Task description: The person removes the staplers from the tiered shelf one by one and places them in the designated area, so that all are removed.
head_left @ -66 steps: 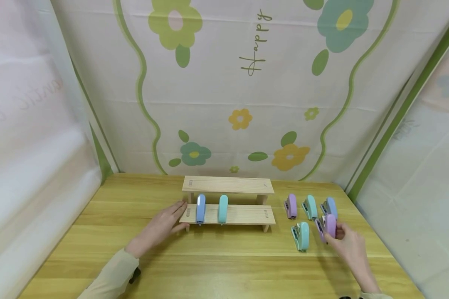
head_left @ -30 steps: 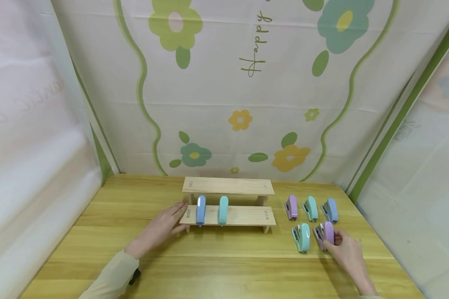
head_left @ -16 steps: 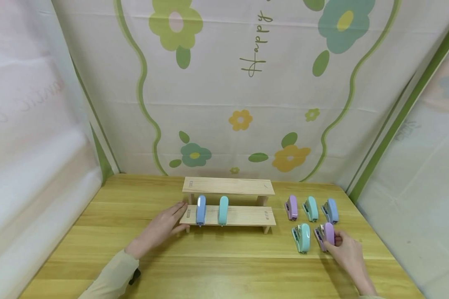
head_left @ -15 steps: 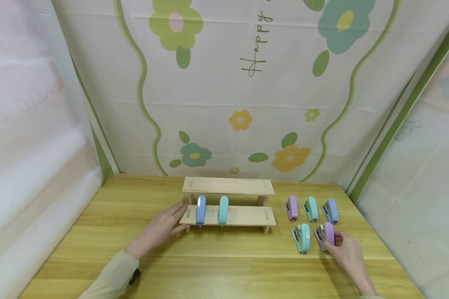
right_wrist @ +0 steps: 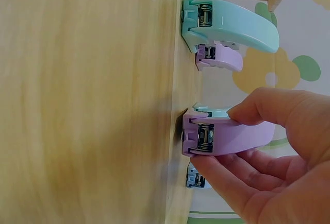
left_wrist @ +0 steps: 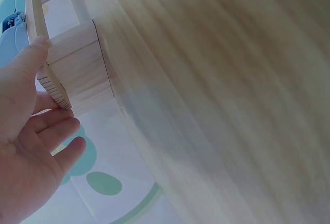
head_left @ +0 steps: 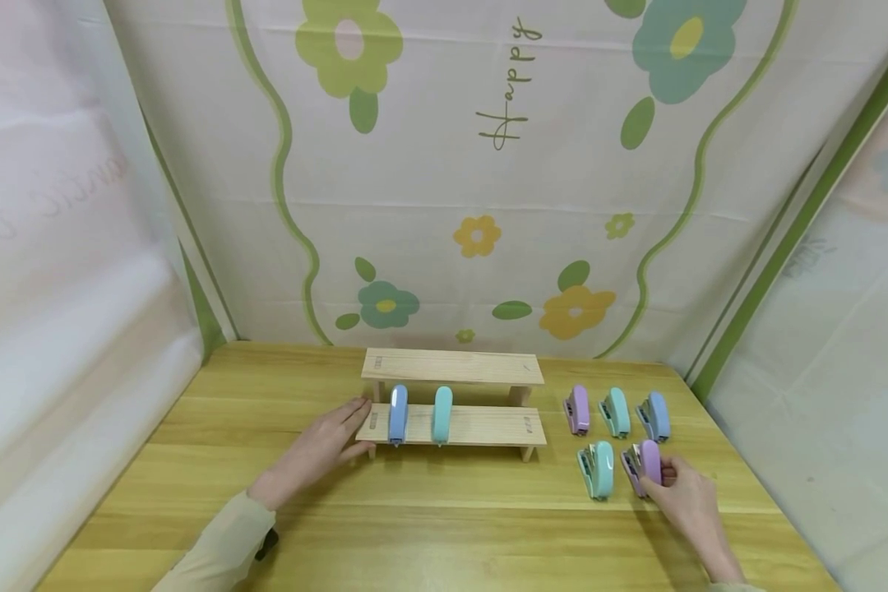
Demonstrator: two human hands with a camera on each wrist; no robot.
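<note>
My right hand (head_left: 686,493) pinches a purple stapler (right_wrist: 232,140) between thumb and fingers. It stands on the table at the right, beside a teal stapler (head_left: 602,470). Behind these two, a purple (head_left: 577,409), a teal (head_left: 617,411) and a blue stapler (head_left: 656,416) form a row. With its thumb on the front edge and fingers round the end, my left hand (head_left: 321,448) holds the left end of a two-step wooden stand (head_left: 488,424). On the lower step are a blue stapler (head_left: 398,415) and a teal stapler (head_left: 441,415).
The stand's upper step (head_left: 451,366) is a bare board. A wooden tabletop (head_left: 414,534) lies under everything. White printed cloth (head_left: 414,181) hangs behind the table and along both sides.
Over the earlier frames, my right hand brought the purple stapler towards me and down onto the table beside the teal one. Since then it has stayed there. My left hand has not moved.
</note>
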